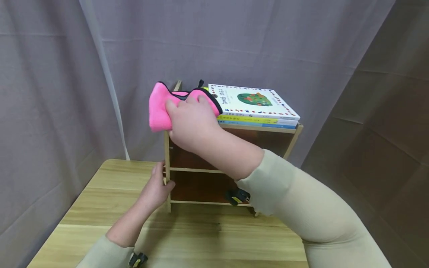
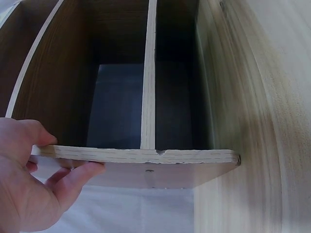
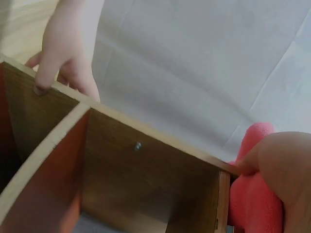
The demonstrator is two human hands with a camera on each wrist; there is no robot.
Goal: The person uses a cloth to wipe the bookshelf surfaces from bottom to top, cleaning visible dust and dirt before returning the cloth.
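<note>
My right hand (image 1: 194, 121) grips a pink fleecy cloth with black edging (image 1: 159, 109) at the top left corner of a small wooden shelf (image 1: 196, 170). In the right wrist view, the pink cloth (image 3: 255, 206) bunches around that corner under the fingers. Lower down, my left hand (image 1: 156, 189) holds the shelf's left side panel. The left wrist view has the thumb of this hand (image 2: 29, 179) over the panel's front edge (image 2: 116, 154) and the fingers on the outer face.
A stack of several thin books (image 1: 254, 102) lies on the shelf's top, right beside the cloth. The shelf stands on a wood-grain table (image 1: 110, 193). Grey curtains (image 1: 234, 41) hang behind and at both sides.
</note>
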